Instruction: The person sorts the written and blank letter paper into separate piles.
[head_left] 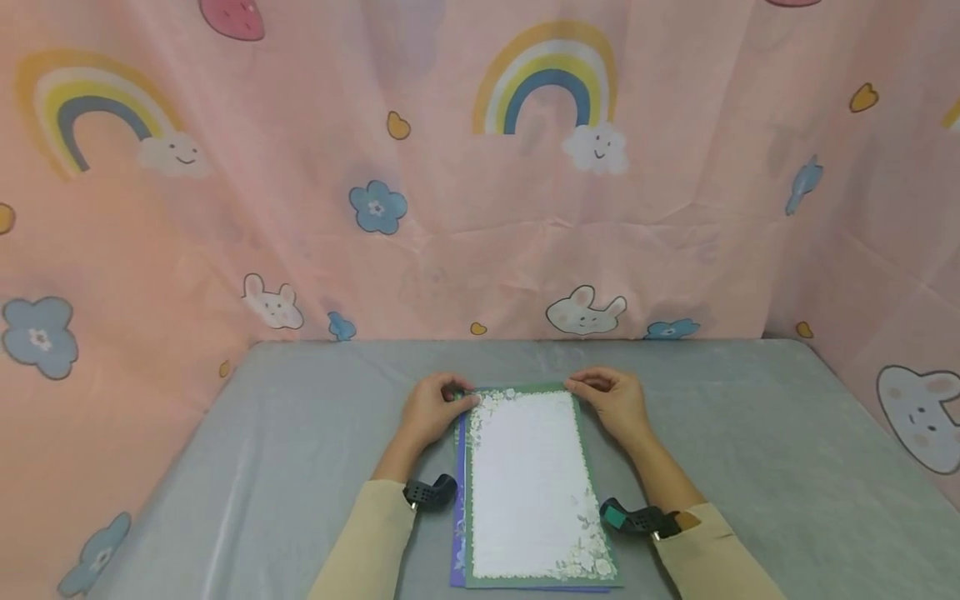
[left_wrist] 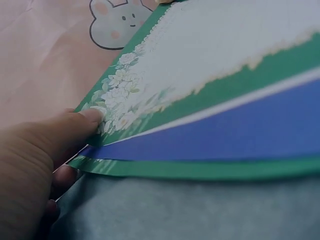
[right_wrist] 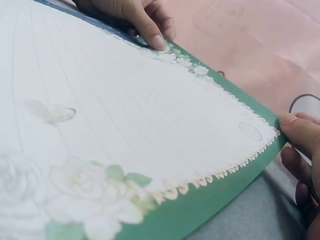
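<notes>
A sheet of green-bordered letter paper [head_left: 528,483], printed with white flowers and faint ruled lines, lies over a purple-blue sheet [head_left: 457,554] that sticks out along its left side. In the left wrist view another green-edged sheet [left_wrist: 210,170] shows below the purple-blue one [left_wrist: 240,130]. My left hand [head_left: 431,410] pinches the sheets at the far left corner, thumb on top and fingers beneath. At the far right corner my right hand [head_left: 615,406] pinches the green sheet between thumb and fingers. Near that corner the sheet's edge is raised off the table in the right wrist view.
Under the papers is a grey-covered table [head_left: 315,442]. A pink curtain [head_left: 465,267] with rainbows, rabbits and flowers hangs behind it and along both sides. Each wrist wears a black strap, the left one [head_left: 429,493] and the right one [head_left: 641,520] close beside the papers.
</notes>
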